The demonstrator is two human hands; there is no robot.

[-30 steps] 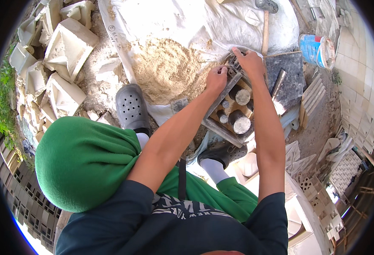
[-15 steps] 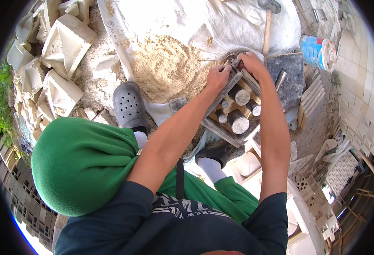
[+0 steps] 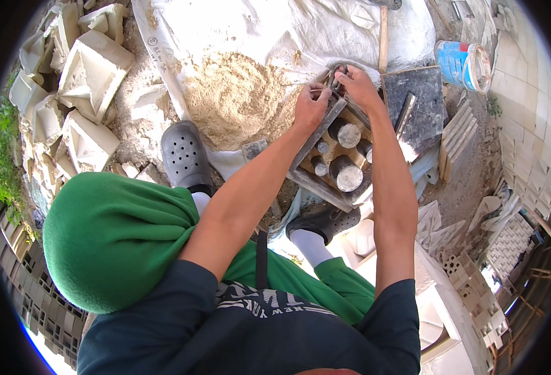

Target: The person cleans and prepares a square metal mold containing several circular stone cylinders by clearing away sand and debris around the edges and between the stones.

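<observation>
Between my feet stands a four-sided mould frame [image 3: 320, 189] of worn grey bars, set at a slant. Inside it are several upright dark cylinders with pale dusty tops, among them a large near cylinder [image 3: 349, 178] and a far one [image 3: 348, 135]. Both my hands meet at the frame's far corner. My left hand [image 3: 311, 107] is closed there, its fingertips pinched at the corner; what they grip is hidden. The fingers of my right hand [image 3: 358, 87] are closed around a small dark metal fastener-like piece [image 3: 336, 79], whose exact kind I cannot make out.
A heap of sandy powder [image 3: 235, 94] lies on a white sheet [image 3: 225, 28] beyond my left foot. To the right are a dark flat board [image 3: 416, 94], a wooden mallet handle [image 3: 384, 40], a blue bucket [image 3: 454, 64] and stacked slats [image 3: 458, 140]. Pale cast blocks [image 3: 94, 69] pile up at left.
The view has shifted slightly. The frame's bars sit closer together at the near corner. At the far corner the dark metal piece shows more upright, and my left fingers have drawn back a little.
</observation>
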